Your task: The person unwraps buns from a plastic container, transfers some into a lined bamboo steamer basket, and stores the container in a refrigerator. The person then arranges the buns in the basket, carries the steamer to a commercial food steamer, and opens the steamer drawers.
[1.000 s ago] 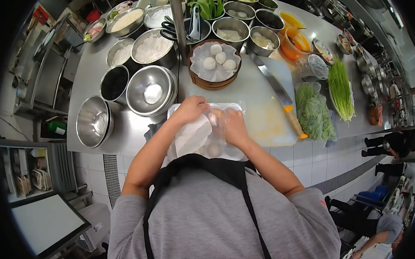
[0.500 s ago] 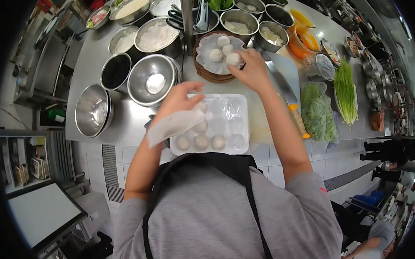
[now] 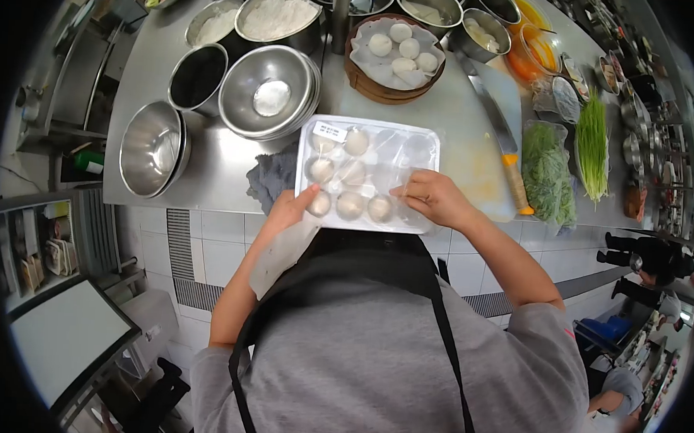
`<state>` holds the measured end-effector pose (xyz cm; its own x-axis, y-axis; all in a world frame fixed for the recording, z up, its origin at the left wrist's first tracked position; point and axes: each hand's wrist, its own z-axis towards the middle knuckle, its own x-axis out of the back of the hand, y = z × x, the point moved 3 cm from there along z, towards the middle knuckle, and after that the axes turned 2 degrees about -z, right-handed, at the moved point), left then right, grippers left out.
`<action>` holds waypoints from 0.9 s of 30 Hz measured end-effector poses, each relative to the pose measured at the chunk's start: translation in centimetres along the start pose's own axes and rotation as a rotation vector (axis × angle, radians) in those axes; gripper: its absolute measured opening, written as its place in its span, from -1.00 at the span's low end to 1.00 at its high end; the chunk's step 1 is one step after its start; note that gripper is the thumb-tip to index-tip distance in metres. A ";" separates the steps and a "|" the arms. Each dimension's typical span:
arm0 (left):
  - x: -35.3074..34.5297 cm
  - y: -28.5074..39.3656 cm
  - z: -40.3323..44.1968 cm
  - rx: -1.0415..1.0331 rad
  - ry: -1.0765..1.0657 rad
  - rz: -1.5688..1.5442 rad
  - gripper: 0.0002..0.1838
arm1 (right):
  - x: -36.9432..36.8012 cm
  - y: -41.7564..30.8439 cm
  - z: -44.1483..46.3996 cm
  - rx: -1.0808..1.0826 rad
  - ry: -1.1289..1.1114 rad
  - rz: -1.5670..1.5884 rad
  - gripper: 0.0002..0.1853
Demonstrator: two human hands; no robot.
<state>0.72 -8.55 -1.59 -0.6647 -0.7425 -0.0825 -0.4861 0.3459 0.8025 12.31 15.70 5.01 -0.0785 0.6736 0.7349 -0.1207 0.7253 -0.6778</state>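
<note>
A white plastic tray with a label and clear film holds several round white buns at the table's front edge. My left hand grips its lower left edge, with a sheet of white paper hanging below the fingers. At the right side of the tray, my right hand has its fingers pinched at the clear film. Beyond the tray stands a round bamboo steamer, lined with paper and holding several white buns.
Stacked steel bowls and more bowls stand left. A large knife lies on the cutting board. Bagged greens and long green stalks are to the right. A grey cloth lies beside the tray.
My right hand has moved from the steamer down to the tray's right side, and a bun now rests in the steamer. My left hand has moved down to the tray's lower left edge.
</note>
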 end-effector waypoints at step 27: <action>-1.0 4.6 -5.3 -0.538 0.113 1.039 -0.55 | 0.2 -2.6 3.7 0.444 -0.495 -0.536 -0.56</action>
<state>2.17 -9.22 5.32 -0.5334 -0.3024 0.7900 0.5805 0.5483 0.6019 8.91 13.38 7.00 -0.3113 0.0406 0.9494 -0.6337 0.7357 -0.2392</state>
